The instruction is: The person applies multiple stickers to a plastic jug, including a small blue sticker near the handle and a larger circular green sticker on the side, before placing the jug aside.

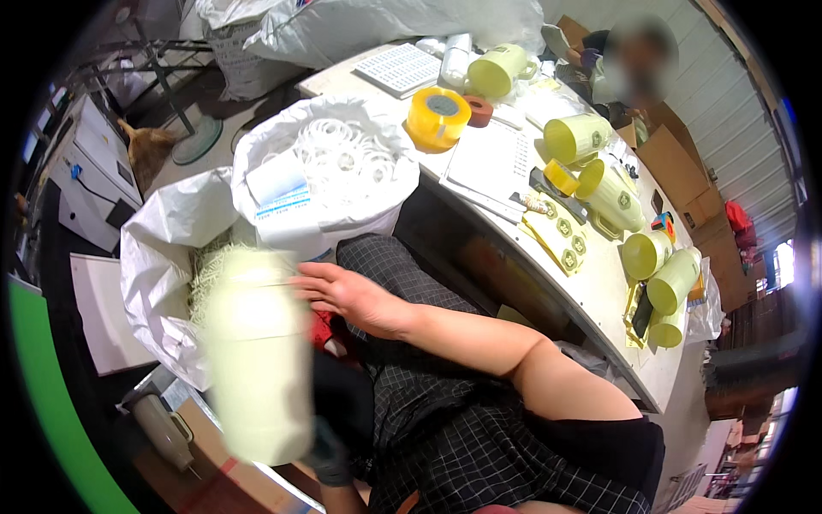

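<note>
A large pale yellow-green jug point(261, 377) with a lid is held up in front of me at the left, slightly blurred. My left hand point(330, 456), in a dark grey glove, grips it near the lower end; its fingers are mostly hidden behind the jug. Beside the jug's upper part is my bare right hand point(349, 295), fingers stretched toward it; whether they touch is hard to tell. Just behind stands a white sack point(158, 248) with pale stringy shreds. Another white sack point(377, 218) holds many white rings and a white roll.
On the table point(629, 343) at the right are several pale green handled jugs point(612, 197), a yellow tape roll point(438, 117), sticker sheets point(556, 236) and papers point(488, 167). A grey jug point(163, 433) lies in a carton at lower left. Another person point(591, 73) is at the table's far end.
</note>
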`<state>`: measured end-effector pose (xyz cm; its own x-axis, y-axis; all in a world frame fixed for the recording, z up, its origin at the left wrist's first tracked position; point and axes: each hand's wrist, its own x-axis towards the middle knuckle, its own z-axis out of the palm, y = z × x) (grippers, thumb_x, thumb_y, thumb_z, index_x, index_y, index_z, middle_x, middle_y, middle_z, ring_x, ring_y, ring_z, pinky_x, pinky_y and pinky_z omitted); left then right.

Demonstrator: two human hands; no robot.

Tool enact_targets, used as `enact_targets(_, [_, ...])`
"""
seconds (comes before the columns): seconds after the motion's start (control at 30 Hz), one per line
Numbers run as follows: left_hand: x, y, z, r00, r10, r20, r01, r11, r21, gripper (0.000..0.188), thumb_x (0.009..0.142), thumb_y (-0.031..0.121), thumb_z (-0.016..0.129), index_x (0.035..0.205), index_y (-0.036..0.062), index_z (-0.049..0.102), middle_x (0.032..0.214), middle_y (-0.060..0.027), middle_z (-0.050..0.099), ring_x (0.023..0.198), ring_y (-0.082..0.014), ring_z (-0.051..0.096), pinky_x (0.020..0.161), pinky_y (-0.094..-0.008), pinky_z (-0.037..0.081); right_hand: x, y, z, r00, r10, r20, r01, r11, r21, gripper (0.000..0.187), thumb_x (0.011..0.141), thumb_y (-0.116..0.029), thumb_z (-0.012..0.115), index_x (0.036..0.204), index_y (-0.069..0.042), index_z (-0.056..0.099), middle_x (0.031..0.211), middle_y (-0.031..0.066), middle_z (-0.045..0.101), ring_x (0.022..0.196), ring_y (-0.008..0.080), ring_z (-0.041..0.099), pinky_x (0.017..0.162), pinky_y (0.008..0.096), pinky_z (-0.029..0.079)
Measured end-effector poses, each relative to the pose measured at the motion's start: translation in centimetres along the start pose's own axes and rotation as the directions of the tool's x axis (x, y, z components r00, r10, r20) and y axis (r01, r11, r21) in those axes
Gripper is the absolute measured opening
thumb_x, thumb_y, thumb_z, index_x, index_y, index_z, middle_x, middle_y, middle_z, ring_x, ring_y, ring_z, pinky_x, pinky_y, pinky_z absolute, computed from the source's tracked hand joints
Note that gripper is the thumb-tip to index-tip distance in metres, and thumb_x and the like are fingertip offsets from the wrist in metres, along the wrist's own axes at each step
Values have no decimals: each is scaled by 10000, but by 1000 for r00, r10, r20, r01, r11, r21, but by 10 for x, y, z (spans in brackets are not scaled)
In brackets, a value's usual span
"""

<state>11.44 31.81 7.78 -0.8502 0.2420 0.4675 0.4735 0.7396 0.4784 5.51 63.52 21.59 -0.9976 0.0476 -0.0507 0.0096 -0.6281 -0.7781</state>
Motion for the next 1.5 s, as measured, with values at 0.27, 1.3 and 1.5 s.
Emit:
enact_targets(0.27, [106, 58, -42, 997, 2, 76, -13, 991, 135, 504, 1010, 160, 591, 1483, -3, 525, 1501, -195, 552, 1334, -382, 532, 1150, -519, 385, -81, -58, -30, 940, -333, -75, 260, 840, -477, 897, 781, -382, 937, 1478, -17, 506, 1412, 102, 616, 1316, 223, 593, 1150, 394, 461])
enact_targets(1.3, [108, 178, -86, 911, 160, 380, -150, 987, -55, 360, 916, 276, 717, 1126, -12, 664, 1054, -220, 697, 1002, -396, 685, 1079, -623, 469, -86, -2, 51, 933, -121, 338, 356, 179, -917, 828, 683, -127, 833, 1436, -9, 511, 1442, 176, 553, 1339, 429, 502, 1108, 531, 397])
enact_targets(1.5, [149, 139, -87, 983, 177, -41, -177, 984, 17, 703, 883, 400, 831, 1378, 32, 494, 1404, -232, 538, 1309, -478, 491, 1110, -601, 395, -9, 13, 61, 794, -313, 522, 597, 235, -767, 763, 747, -214, 839, 1421, -47, 523, 1388, 188, 561, 1314, 431, 507, 1106, 546, 382])
